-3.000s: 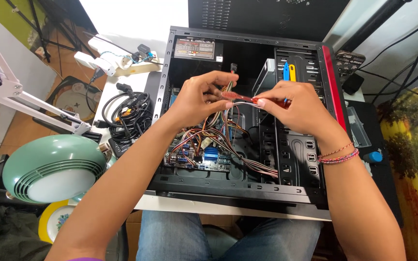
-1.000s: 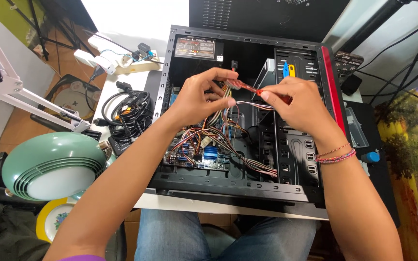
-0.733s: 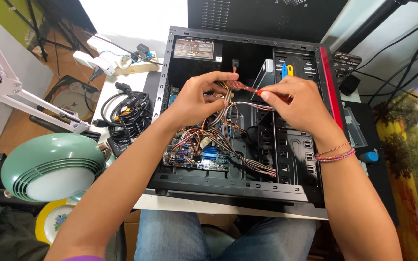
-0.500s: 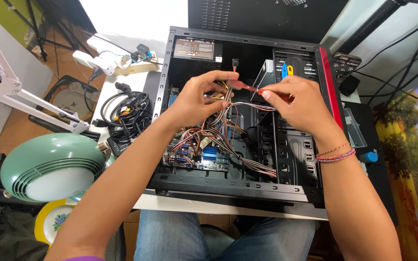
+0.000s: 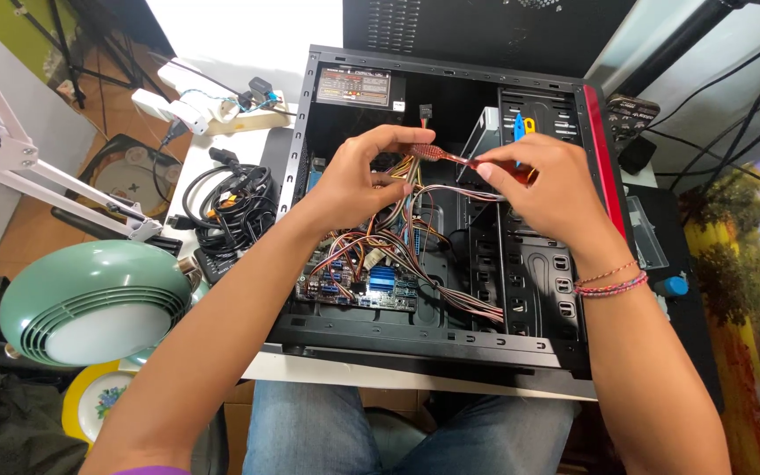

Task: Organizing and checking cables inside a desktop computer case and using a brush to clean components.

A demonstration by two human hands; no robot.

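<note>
Two hands work inside the open black metal computer case [image 5: 450, 343] in the head view. It lies flat on the white bench [image 5: 222, 176].

The left hand [image 5: 367, 176] is at 10 o'clock from the middle of the case. Its fingers [image 5: 415, 136] are pinched narrow on the bundle of red and orange wires [image 5: 406, 171]. The right hand [image 5: 556, 189] is at 2 o'clock. It holds the small red flat cable end [image 5: 437, 152], fingers closed tight around its handle part. A moment ago the cable end sat lower between the hands. Now it is lifted a bit and points toward 9 o'clock, close to the left fingers. So the two pieces look nearer to meeting.

Room is tight. The red front edge of the case [image 5: 604, 158] is just beside the right hand at 3 o'clock. More loose wires hang below at 6 o'clock. The round green lamp shade [image 5: 94, 299] sits well apart at 8 o'clock, and the black coiled cables [image 5: 230, 207] lie at 9 o'clock.
</note>
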